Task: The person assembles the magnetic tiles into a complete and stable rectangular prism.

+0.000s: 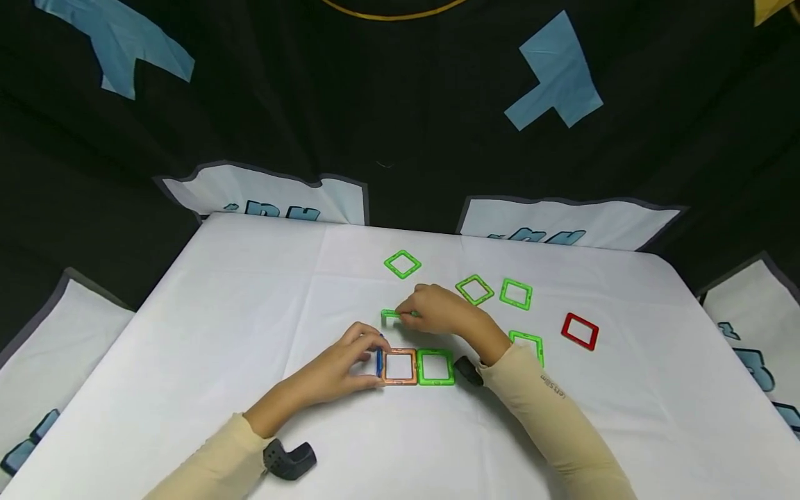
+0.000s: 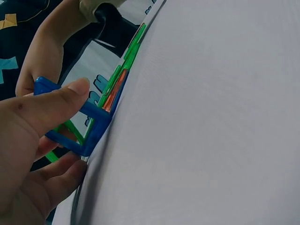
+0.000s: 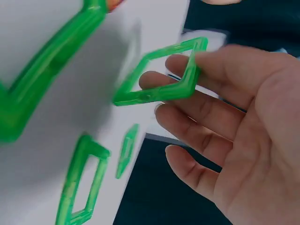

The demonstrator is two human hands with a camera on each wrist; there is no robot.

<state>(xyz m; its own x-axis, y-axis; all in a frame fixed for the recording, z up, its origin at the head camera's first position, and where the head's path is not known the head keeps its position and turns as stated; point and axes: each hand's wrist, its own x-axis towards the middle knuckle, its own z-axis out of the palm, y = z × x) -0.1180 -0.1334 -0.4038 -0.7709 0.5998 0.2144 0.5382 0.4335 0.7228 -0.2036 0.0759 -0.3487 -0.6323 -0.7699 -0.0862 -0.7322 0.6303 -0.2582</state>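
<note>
Green square frame [image 1: 391, 313] pinched in right hand [image 1: 439, 310]; blue frame [image 1: 379, 364] gripped in left hand [image 1: 346, 365].
Head: held green at 12 o'clock from flat orange frame [image 1: 400, 382]; blue on edge at orange's 9 o'clock, flat green frame [image 1: 436, 381] touching at 3; loose green frames [image 1: 519, 282], four, between 12 and 3 o'clock; red frame [image 1: 583, 320] farther out, near 3. Left wrist: thumb and fingers on blue, orange-and-green row toward 1 o'clock. Right wrist: held green gripped at its 3 o'clock side, lower fingers loosely bent; more green at 7 and 9.
</note>
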